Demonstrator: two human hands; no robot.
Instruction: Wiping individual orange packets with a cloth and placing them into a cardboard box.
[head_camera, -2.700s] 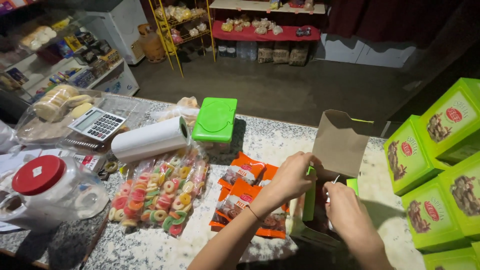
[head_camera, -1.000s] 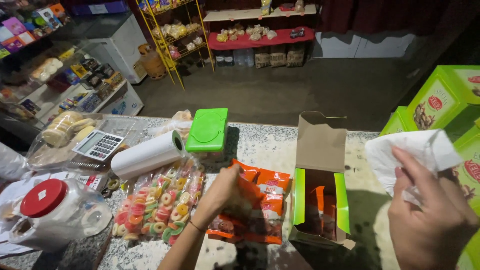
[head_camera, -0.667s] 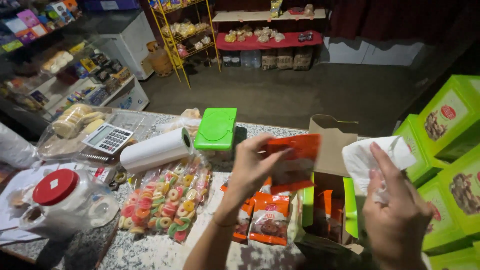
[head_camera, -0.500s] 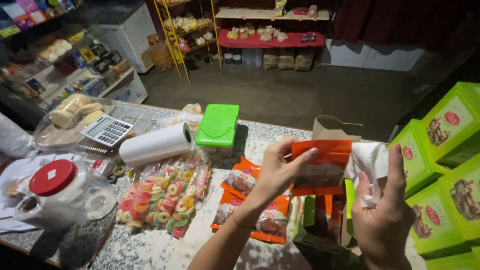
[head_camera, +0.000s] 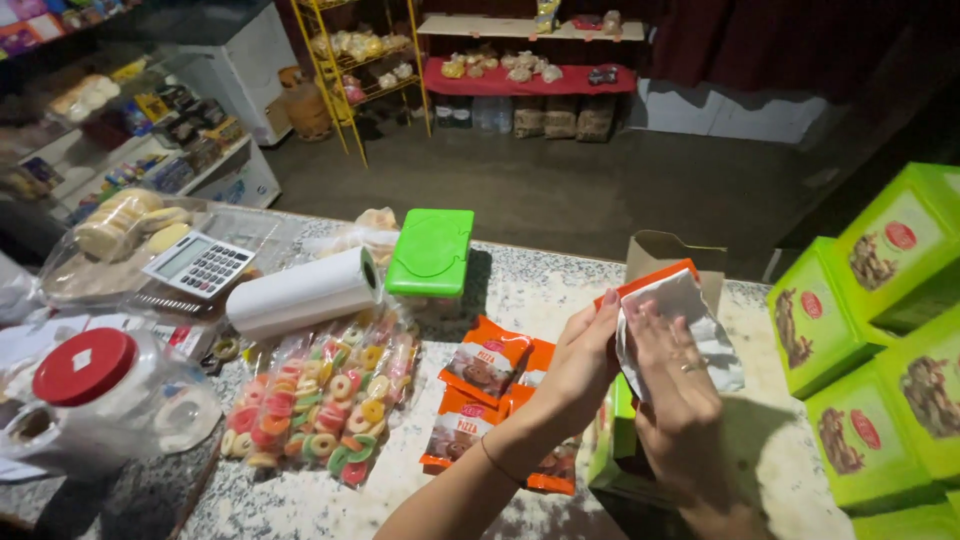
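L hand (head_camera: 585, 355) pinches an orange snack packet (head_camera: 640, 285) by its left edge, held upright just above the open carton (head_camera: 665, 255) at abt 3 o'clock on the counter (head_camera: 560, 290); R hand (head_camera: 675, 385) lies flat on a white cloth (head_camera: 690, 325) pressed to the packet's face, fingers together and straight, ring on one. Judging by that, it's a wipe-down: best w/ L thumb and fingers clamped firm on the seam so the foil doesn't twist, R palm stroking one way w/ light pressure, since the packet is puffy, slick film that crumples and slides easily. Cloth looks thin, soft, creased. More orange packets (head_camera: 485, 365) lie flat at 6 o'clock, touching and overlapping. At 8 o'clock a clear bag of ring sweets (head_camera: 320, 400), glossy, lumpy. White paper roll (head_camera: 300, 295), smooth cylinder, lies on its side at 10 o'clock, just beside a green flip-lid box (head_camera: 432, 250), hard plastic. Calculator (head_camera: 198, 262) rests on a clear lidded tray (head_camera: 110, 275) at far 9. Red-lidded clear jar (head_camera: 90, 400) at 7, rounded. Green cartons (head_camera: 880, 330) stacked at 3–4, matte card, boxy. Counter is speckled stone, hard.
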